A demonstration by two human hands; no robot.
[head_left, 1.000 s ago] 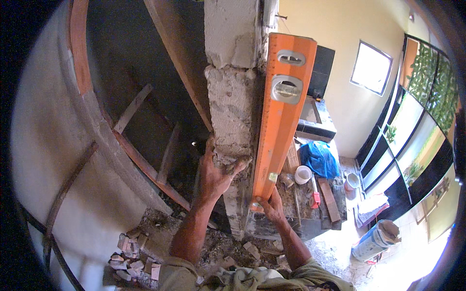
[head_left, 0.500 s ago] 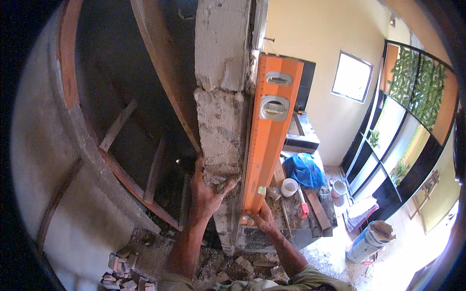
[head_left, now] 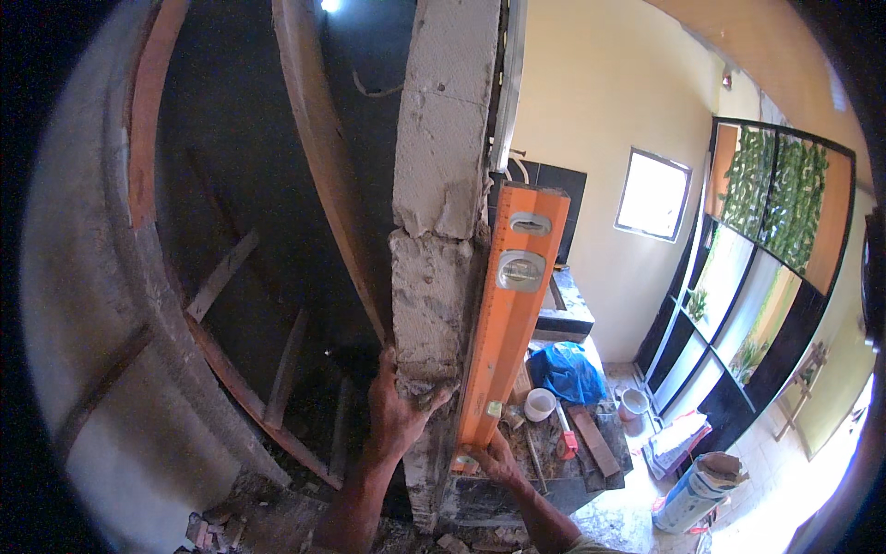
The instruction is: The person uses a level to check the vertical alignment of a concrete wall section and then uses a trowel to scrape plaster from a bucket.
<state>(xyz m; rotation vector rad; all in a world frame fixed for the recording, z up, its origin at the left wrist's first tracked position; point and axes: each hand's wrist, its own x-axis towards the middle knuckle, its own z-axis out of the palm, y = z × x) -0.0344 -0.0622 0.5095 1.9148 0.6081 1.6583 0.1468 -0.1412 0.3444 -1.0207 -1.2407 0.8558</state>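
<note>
Orange and long, the spirit level (head_left: 508,342) stands nearly upright along the right side of a rough masonry wall end (head_left: 434,305), though whether it touches all the way up cannot be told. Since the earlier views, the camera's outlook has shifted: everything sits lower, more of the wall's upper part shows, and a bright light (head_left: 329,5) has appeared in the dark space beyond. Level, wall and hands keep much the same places relative to one another, so the change looks like a head movement, and the checking position seems undisturbed. The right hand's (head_left: 501,464) grip is closed around the level's lower end, thumb on its front face; the left hand (head_left: 403,411) clasps the wall's broken edge, thumb across the front and fingers partly hidden behind. The vial bubbles are too small to read. Right of the level, a cluttered desk (head_left: 577,473) carries a white cup (head_left: 540,403) and blue plastic (head_left: 566,372).
</note>
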